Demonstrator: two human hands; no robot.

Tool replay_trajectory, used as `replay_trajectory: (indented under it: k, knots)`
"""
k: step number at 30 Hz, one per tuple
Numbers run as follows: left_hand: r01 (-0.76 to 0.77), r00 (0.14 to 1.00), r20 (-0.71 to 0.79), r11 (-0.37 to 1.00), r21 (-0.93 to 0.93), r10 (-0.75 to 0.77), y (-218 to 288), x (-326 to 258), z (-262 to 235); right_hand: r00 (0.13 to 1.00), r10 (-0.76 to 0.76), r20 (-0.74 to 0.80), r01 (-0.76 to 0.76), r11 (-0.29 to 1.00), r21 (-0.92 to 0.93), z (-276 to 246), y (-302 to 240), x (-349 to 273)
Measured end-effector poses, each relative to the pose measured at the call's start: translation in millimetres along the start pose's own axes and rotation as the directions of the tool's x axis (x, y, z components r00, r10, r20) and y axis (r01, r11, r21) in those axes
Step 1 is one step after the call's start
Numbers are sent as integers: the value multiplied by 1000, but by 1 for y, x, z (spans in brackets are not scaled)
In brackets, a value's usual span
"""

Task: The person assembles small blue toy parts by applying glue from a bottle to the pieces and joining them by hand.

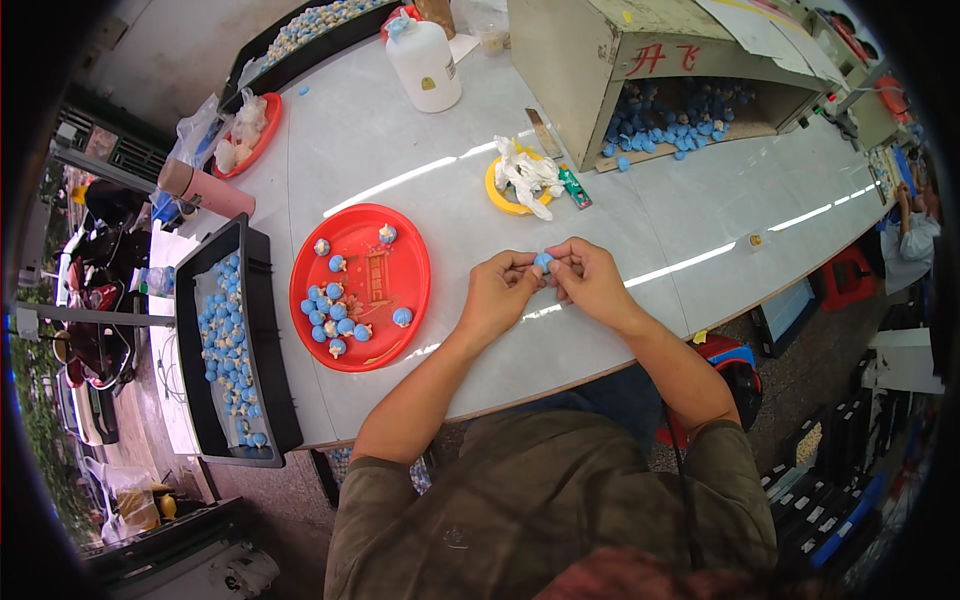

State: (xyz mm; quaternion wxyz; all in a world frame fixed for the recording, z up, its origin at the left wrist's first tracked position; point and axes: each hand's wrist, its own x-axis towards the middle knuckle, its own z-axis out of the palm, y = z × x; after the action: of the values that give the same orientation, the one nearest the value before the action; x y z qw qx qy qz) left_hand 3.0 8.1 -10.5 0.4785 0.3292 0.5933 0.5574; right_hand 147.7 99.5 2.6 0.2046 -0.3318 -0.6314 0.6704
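Surface [600,222] of pale grey colour occupies the middle of the frame. Near its centre, the left hand [500,292] and the right hand [592,280] meet. Both pinch one small blue piece [543,261] between thumb and fingers, so the piece is mostly covered and its exact shape I cannot tell. Both forearms come from the lower part of the frame.

To the left of the hands, a round red plate [392,340] lies on the surface. It carries small blue-and-cream balls [345,327]: most of them are gathered in its lower left part, and a few lie apart near its edge. Farther left, a black tray [268,350] contains many similar balls.

Above the hands there is a yellow ring [493,187], with crumpled white plastic [527,177] lying over it; a small green box [574,188] is just beside it. In the upper right, a grey-green box [562,75] with open front holds a heap of blue pieces [690,128], some of them at its front edge.

A white bottle [425,72] stands at the top of the frame, and a pink flask [210,190] is at the upper left. At the right edge, a pale sleeve [910,240] of another person is visible.
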Motion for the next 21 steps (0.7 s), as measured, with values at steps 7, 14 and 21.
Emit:
replay_trajectory:
  k: [7,14,21]
  knots:
    - [32,999,14,998,-61,-31,1,1,-2,999,-34,12,35,999,-8,0,4,-1]
    - [18,999,30,998,-60,-17,1,-1,-3,1000,2,8,-2,1000,-5,1,6,2]
    - [-27,1000,4,998,59,26,0,0,1,1000,9,-20,-9,1000,-12,2,-1,1]
